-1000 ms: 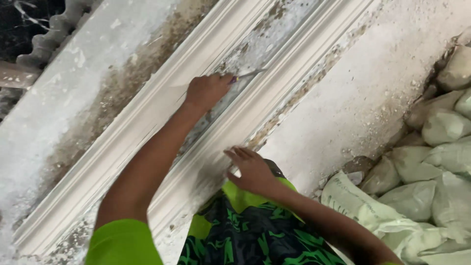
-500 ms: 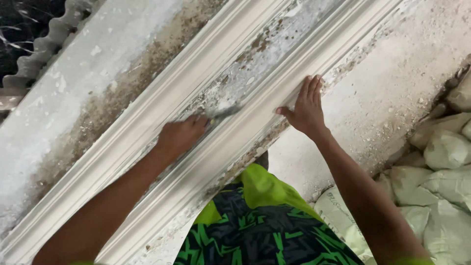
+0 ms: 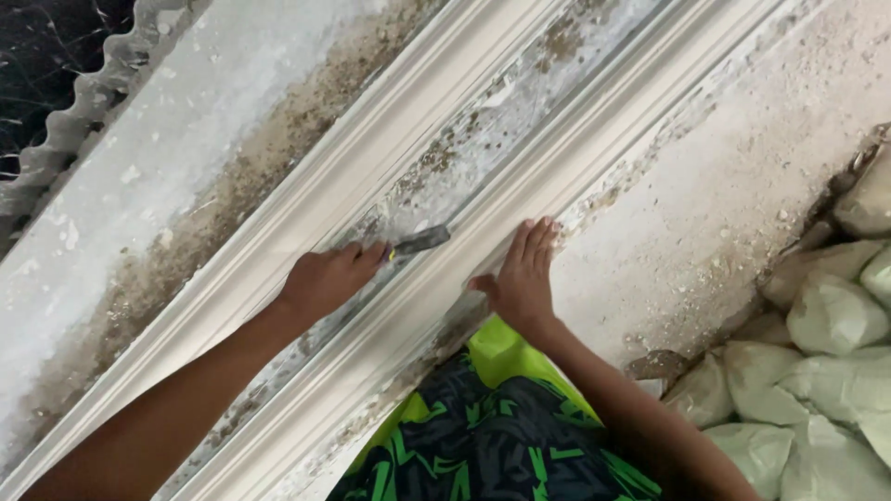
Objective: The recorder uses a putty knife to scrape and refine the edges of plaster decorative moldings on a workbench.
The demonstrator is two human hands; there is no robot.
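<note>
left hand [image 3: 329, 278] clamped on a small metal-bladed scraper [image 3: 419, 243] in the long white plaster moulding [image 3: 306, 218]; right hand [image 3: 522, 278] flat, fingers spread, on its near rail.

Since a second ago, the left hand [image 3: 329, 278] has slid from about 12 o'clock in the view down toward 9 o'clock of centre, following the flat channel between the two ridges of the long white moulding [image 3: 594, 139]. The scraper [image 3: 419, 242] it grips has travelled with it, its blade now pointing toward 3 o'clock. The right hand [image 3: 522, 278] has left its spot near the lap at 6 o'clock, gone up to 1 o'clock half a second ago, and now lies flat on the near ridge at centre, just beside the blade tip.
</note>
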